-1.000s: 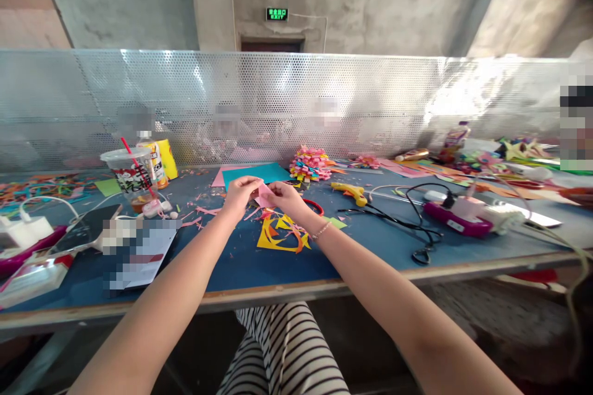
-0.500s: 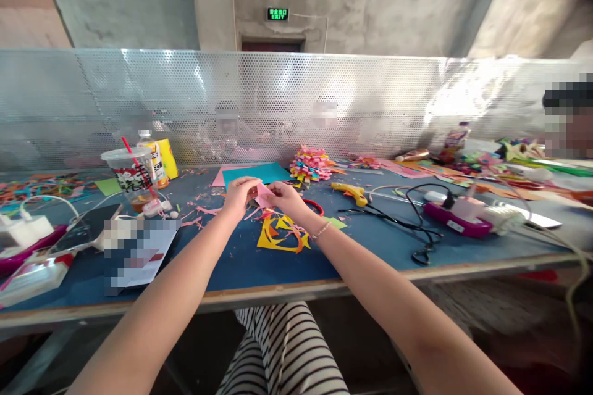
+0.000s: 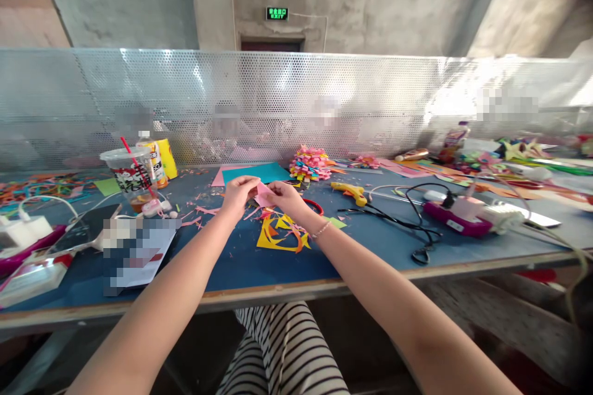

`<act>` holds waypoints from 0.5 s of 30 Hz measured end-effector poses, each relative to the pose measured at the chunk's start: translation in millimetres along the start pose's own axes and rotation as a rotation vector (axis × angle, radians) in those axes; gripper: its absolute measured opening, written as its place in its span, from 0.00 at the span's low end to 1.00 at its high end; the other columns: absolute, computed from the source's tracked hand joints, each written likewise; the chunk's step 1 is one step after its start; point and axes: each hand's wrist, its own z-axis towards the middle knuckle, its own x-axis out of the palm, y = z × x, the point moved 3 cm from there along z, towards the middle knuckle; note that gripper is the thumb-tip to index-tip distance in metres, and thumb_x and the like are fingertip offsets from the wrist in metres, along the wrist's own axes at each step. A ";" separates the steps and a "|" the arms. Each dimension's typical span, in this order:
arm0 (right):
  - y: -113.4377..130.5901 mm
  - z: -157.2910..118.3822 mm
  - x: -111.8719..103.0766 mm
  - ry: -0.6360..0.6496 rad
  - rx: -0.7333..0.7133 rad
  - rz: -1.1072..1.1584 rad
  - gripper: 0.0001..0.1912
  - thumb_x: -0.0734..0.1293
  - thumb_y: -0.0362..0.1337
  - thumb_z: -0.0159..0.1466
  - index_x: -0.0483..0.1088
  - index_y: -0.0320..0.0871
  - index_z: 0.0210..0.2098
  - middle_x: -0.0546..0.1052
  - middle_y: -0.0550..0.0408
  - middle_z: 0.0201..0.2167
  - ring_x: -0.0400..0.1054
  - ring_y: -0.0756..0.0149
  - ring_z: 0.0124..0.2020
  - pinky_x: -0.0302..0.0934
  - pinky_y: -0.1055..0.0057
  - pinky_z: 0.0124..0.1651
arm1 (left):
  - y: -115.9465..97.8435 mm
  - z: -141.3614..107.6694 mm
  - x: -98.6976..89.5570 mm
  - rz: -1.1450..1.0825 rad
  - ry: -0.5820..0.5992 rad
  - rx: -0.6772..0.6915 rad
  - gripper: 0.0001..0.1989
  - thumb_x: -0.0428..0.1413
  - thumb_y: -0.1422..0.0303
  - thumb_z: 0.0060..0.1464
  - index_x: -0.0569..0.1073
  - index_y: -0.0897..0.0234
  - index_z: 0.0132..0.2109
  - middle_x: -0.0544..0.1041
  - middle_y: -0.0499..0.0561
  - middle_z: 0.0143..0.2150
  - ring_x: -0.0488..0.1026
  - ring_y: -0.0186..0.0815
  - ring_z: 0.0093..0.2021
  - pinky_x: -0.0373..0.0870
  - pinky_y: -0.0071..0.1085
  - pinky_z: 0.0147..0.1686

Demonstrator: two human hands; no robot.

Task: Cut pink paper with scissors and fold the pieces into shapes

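A small piece of pink paper (image 3: 264, 195) is held between my two hands above the blue tabletop. My left hand (image 3: 239, 194) pinches its upper left edge. My right hand (image 3: 283, 197) grips its right side, with the fingers closed on it. Below my right hand lies cut yellow paper (image 3: 269, 241) with curved orange and yellow offcuts. The red handle of what looks like scissors (image 3: 315, 206) shows beside my right wrist. Just behind my hands lie a teal paper sheet (image 3: 257, 173) and a many-coloured ball of folded paper strips (image 3: 311, 163).
A yellow glue gun (image 3: 351, 192) lies to the right, near black cables (image 3: 393, 220) and a purple power strip (image 3: 456, 220). On the left stand a plastic cup with a red straw (image 3: 132, 176) and a bottle (image 3: 156, 163). A perforated metal screen (image 3: 259, 105) closes the back.
My hands and the pink paper have barely moved. At the far right, the person whose head was in view has gone out of sight.
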 end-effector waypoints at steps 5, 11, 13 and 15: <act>6.0 -2.3 0.4 -0.015 0.009 0.016 0.09 0.62 0.40 0.50 0.62 0.40 0.25 0.64 0.60 0.22 0.57 0.75 0.23 0.53 0.76 0.26 | 0.2 -0.5 -0.6 0.060 0.006 0.008 0.12 0.62 0.65 0.29 0.72 0.66 0.25 0.71 0.47 0.22 0.67 0.28 0.23 0.65 0.27 0.27; 6.2 -1.7 0.3 -0.008 0.005 0.012 0.10 0.63 0.41 0.50 0.62 0.39 0.24 0.64 0.59 0.22 0.57 0.75 0.23 0.53 0.76 0.26 | 0.3 2.9 -1.4 0.175 0.045 0.054 0.13 0.61 0.62 0.32 0.72 0.65 0.25 0.70 0.46 0.20 0.65 0.27 0.20 0.63 0.25 0.23; 5.5 -1.3 -0.4 -0.002 0.006 -0.003 0.09 0.62 0.40 0.50 0.62 0.39 0.24 0.64 0.60 0.22 0.56 0.75 0.23 0.52 0.76 0.26 | 1.9 5.6 -3.1 0.220 0.070 0.055 0.12 0.61 0.62 0.32 0.71 0.65 0.25 0.69 0.46 0.19 0.64 0.27 0.19 0.63 0.25 0.23; 4.3 -0.9 -1.6 -0.004 0.015 -0.029 0.09 0.62 0.39 0.50 0.62 0.39 0.23 0.63 0.60 0.20 0.55 0.76 0.22 0.51 0.76 0.25 | 3.9 7.5 -5.2 0.245 0.080 0.051 0.12 0.61 0.62 0.31 0.72 0.66 0.24 0.69 0.46 0.19 0.65 0.27 0.19 0.63 0.26 0.23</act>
